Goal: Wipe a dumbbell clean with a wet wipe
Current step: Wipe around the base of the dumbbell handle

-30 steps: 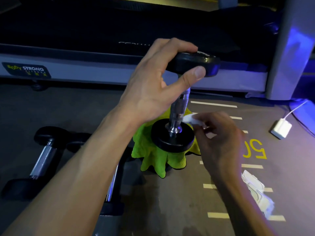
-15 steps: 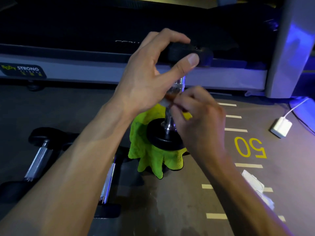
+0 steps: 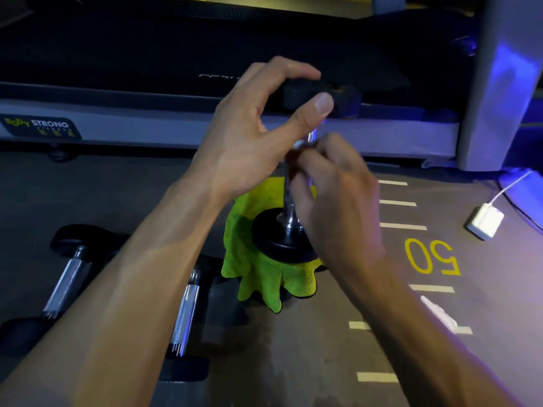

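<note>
Two hands are on one dumbbell, which stands upright on its lower head on a green microfibre cloth spread on the gym floor, just in front of the treadmill. My left hand curls over the upper rubber head, fingers on top and thumb pressed against its rim, holding the weight steady; my right hand is closed round the chrome handle near its top, pinching the wet wipe against the metal — only a small pale scrap of it shows past my blurred fingers. By my judgement the handle is the part being cleaned now, and the heads may need a pass after it.

It will handle as a dense, stiff thing; top-heavy when stood on end, so the upper head is the right place to brace it; the chrome, once wet, should be slippery, while the rubber heads give a surer hold. The wipe is soft and light and will bunch — I should keep it folded under my fingertips.

Two more dumbbells lie on the floor to the left; a white charger sits well apart on the right.
</note>
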Demonstrator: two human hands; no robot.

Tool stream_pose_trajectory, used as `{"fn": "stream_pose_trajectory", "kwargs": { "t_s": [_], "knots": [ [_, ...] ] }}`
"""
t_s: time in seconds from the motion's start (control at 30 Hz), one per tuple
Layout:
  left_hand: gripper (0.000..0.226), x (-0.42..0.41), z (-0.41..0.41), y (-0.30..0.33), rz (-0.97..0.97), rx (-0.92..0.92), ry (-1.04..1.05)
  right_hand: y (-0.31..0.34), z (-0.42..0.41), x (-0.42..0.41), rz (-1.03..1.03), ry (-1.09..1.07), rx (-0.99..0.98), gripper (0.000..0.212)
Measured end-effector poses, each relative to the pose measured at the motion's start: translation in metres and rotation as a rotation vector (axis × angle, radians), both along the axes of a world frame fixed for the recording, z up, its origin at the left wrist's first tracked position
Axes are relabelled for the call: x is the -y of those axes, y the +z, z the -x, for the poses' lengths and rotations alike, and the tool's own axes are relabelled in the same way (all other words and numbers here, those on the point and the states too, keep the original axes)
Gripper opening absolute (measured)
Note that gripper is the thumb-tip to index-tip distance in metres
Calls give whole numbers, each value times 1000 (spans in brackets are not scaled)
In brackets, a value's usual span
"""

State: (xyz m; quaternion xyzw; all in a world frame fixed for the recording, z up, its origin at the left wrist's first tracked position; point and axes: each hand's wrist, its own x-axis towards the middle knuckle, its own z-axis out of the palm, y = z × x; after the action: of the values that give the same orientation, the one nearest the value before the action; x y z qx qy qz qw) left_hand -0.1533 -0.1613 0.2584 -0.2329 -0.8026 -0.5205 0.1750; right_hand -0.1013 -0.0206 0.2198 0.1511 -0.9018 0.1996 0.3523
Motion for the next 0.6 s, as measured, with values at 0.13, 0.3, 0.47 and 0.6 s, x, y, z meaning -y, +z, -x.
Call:
{"fn": "stream_pose_trajectory", "kwargs": {
  "t_s": [0.13,0.3,0.47,0.6],
  "knots": [
    [27,1,7,1,-43,35,7,-27,-29,-5,3,67,198,23],
    [30,3,9,3,-48,78,-10,9,13,-4,116,16,-19,17],
    [30,2,8,2,-63,73,-15,-16,-11,0,150,39,55,17],
    [30,0,9,3,-58,80,-8,-5,5,-3,167,18,-20,18]
  ]
}}
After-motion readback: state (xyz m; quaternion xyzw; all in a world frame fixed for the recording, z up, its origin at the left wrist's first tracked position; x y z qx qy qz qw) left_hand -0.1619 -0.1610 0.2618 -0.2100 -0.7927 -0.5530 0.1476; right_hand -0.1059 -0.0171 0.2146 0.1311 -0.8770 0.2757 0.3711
